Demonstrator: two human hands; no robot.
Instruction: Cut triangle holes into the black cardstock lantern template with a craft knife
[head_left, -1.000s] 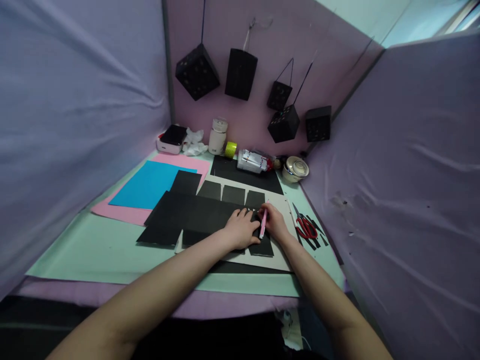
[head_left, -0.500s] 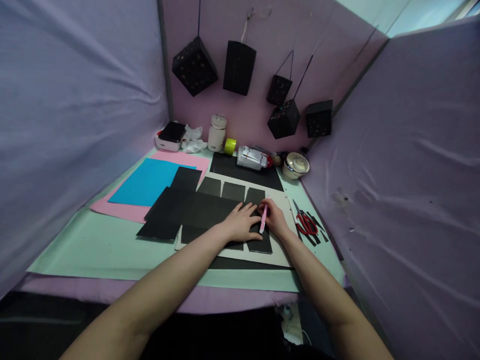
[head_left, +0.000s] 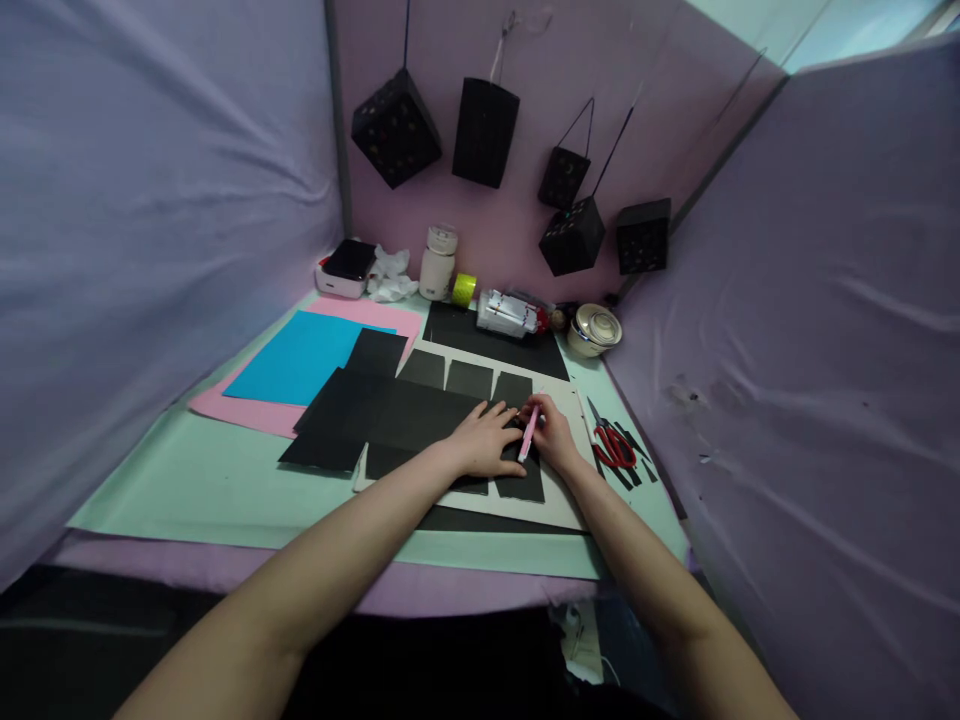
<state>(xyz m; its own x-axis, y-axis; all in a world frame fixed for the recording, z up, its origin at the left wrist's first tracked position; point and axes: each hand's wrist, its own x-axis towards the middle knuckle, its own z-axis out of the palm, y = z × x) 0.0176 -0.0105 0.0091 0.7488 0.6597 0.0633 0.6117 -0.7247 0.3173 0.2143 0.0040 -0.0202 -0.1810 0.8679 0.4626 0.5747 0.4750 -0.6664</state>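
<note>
A sheet of black card, cut into a flat box shape with flaps, lies on a pale board. My left hand rests flat on the card's right part, its fingers spread. Just to the right, my right hand grips a slim pink craft knife, which slants with its white end toward me. The knife's far tip is at the card near my fingers, too small to make out.
Red-handled scissors and black scraps lie at right. Blue paper sits on pink paper at left. A bottle, tape roll and lidded bowl stand behind. Black boxes hang above.
The view has shifted slightly. My right hand and the craft knife have moved only a little; my left hand stays flat on the card.
</note>
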